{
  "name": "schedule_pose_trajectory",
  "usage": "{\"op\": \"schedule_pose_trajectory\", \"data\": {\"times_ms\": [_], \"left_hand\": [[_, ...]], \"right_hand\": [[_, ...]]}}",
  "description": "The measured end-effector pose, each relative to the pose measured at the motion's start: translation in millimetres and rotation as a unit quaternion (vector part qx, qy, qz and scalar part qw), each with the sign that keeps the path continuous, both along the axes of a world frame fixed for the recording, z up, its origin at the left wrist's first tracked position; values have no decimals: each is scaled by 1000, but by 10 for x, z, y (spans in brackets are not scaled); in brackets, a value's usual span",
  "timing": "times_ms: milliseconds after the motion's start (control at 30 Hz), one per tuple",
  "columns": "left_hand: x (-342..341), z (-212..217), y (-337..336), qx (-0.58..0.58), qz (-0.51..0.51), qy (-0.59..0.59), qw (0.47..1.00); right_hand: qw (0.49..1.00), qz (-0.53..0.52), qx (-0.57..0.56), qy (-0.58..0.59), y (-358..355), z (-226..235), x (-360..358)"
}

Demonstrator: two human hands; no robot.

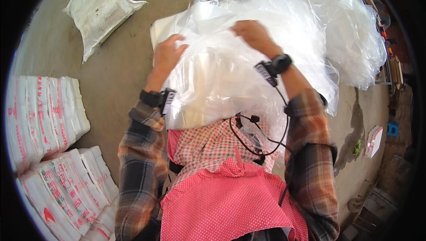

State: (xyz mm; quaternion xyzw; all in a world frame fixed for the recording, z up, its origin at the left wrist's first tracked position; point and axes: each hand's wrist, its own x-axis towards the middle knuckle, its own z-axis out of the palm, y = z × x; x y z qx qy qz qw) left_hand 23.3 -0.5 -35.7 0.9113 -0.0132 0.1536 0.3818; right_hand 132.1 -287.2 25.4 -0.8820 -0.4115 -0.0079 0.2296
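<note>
In front of me a wide, thin clear plastic bag [213, 72] is spread out, its near part reaching my lap. My left hand [168, 53] is at the bag's left side, its thumb and fingers closed on the film. Higher up and to the right, my right hand [256, 36] pinches the bag, knuckles up; creases run through the film between the two hands. Both hands are slightly blurred. Under the film lies a stack of cream-coloured flat sheets [160, 27], its corner showing at the upper left. What the sheets are made of I cannot tell.
More crumpled clear plastic [353, 36] is heaped at the right. A white woven sack [104, 16] lies on the concrete floor at the upper left. Stacked white printed packs [46, 112] stand at the left. A black cable [239, 141] loops from my right wrist across my lap.
</note>
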Motion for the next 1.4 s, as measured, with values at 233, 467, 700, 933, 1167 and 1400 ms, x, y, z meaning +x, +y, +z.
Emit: {"op": "schedule_pose_trajectory", "data": {"times_ms": [233,467,700,933,1167,1400], "left_hand": [[-192,-831,1151,-127,211,140,959],[4,-1384,1801,-57,207,27,976],[124,-452,1732,35,206,-20,978],[-249,792,-322,-79,-272,208,936],[-412,1089,-410,42,-345,178,921],[-758,1290,240,67,-182,162,968]], "right_hand": [[878,-465,50,-107,-2510,178,199],[803,-589,80,42,-3712,-15,-428],[864,-503,32,7,-3717,357,-497],[993,-113,-29,19,-1694,1377,-772],[968,-73,-227,75,-1190,1263,-1054],[947,-303,-90,58,-1780,1541,-1252]]}}
